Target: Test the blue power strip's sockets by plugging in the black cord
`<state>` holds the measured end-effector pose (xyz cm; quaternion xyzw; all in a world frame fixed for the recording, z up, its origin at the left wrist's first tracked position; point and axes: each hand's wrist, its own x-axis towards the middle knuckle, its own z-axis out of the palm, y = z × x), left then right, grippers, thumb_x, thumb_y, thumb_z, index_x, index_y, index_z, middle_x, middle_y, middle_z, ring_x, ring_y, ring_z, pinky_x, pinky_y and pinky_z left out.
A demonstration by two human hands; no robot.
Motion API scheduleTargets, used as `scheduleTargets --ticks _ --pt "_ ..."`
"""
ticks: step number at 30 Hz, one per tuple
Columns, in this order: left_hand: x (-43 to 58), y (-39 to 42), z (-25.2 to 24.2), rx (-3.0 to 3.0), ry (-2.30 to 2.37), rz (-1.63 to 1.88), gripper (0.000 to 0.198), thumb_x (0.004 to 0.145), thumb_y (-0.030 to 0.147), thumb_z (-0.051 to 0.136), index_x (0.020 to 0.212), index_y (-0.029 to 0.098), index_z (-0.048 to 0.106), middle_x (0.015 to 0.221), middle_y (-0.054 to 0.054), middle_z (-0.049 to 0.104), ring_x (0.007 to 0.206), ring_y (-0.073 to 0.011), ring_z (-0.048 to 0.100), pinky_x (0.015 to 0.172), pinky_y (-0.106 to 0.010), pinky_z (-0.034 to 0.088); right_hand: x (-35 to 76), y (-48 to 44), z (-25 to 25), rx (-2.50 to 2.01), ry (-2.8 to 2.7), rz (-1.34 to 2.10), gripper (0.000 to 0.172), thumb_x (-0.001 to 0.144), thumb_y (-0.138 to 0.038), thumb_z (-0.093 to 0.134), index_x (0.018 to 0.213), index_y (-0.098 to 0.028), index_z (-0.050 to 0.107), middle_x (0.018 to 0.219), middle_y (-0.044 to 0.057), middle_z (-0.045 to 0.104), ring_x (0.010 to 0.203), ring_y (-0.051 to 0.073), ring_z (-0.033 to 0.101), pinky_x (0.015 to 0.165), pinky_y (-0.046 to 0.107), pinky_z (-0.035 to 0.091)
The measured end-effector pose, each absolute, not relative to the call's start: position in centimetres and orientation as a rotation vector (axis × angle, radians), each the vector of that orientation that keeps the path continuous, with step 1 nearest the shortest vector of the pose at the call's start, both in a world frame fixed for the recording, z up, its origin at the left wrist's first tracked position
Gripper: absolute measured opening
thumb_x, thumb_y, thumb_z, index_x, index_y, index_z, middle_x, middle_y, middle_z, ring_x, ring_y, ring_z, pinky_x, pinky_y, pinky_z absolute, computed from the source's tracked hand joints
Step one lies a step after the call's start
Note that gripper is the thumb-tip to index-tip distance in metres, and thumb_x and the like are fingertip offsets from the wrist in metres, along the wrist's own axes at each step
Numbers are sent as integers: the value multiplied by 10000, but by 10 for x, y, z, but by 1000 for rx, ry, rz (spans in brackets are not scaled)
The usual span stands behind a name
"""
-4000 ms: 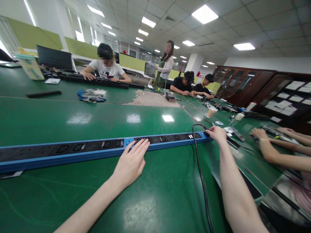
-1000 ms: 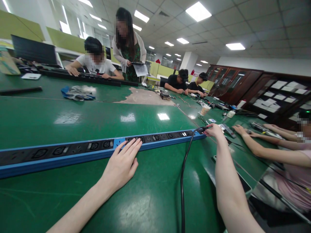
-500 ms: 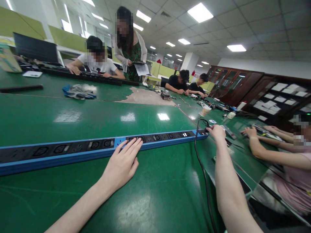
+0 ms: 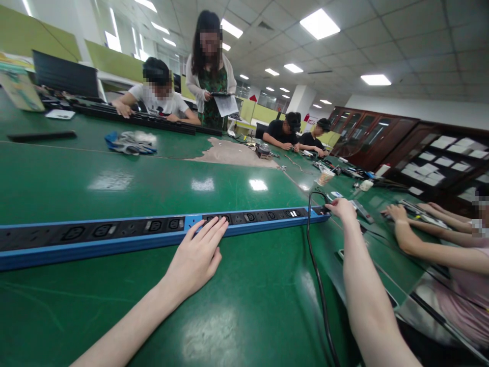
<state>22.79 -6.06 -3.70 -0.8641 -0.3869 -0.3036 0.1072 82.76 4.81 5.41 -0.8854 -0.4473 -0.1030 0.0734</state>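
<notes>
A long blue power strip [image 4: 145, 239] with black sockets lies across the green table, running out of view on the left. My left hand [image 4: 202, 250] rests flat on it, fingers stretched over the sockets near its blue section. At the strip's right end, my right hand [image 4: 342, 208] is closed with thumb and fingers pinched on the dark plug end of a black power cord [image 4: 315, 255]. The plug is small and mostly covered by my fingers. From there the cord loops up and hangs down past the table's front edge, between my arms.
A co-worker's hands [image 4: 397, 214] work close on my right. Blue and white gloves [image 4: 130, 142] and a black bar [image 4: 42, 136] lie toward the far left. A cup [image 4: 325, 177] and tools stand beyond my right hand. Other people sit or stand across the table.
The view has shifted slightly, so the scene sits a little further right. Both hands keep their places on the strip and at its end.
</notes>
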Motion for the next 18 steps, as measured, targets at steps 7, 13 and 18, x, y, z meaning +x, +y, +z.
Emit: scheduleTargets --ticks 7,13,18 --pt "228 -60 -38 -2552 -1124 -940 747 953 166 509 1685 212 367 1698 -82 426 1555 -288 447 1293 -542 334 823 53 73 -2672 -1494 -321 292 858 -457 752 994 -206 818 942 132 792 951 291 750 814 349 572" --pt "228 -57 -38 -2559 -1113 -950 759 956 172 509 1695 227 346 1699 -81 423 1550 -293 455 1287 -547 341 797 62 91 -2803 -1551 -298 230 808 -392 814 934 -200 819 926 143 785 983 296 764 864 378 600" --pt "228 -57 -39 -2570 -1121 -923 738 962 180 508 1685 208 363 1707 -80 411 1566 -286 430 1299 -541 321 786 73 99 -2841 -1487 -203 301 693 -363 924 901 -174 817 874 165 777 985 339 770 858 409 630"
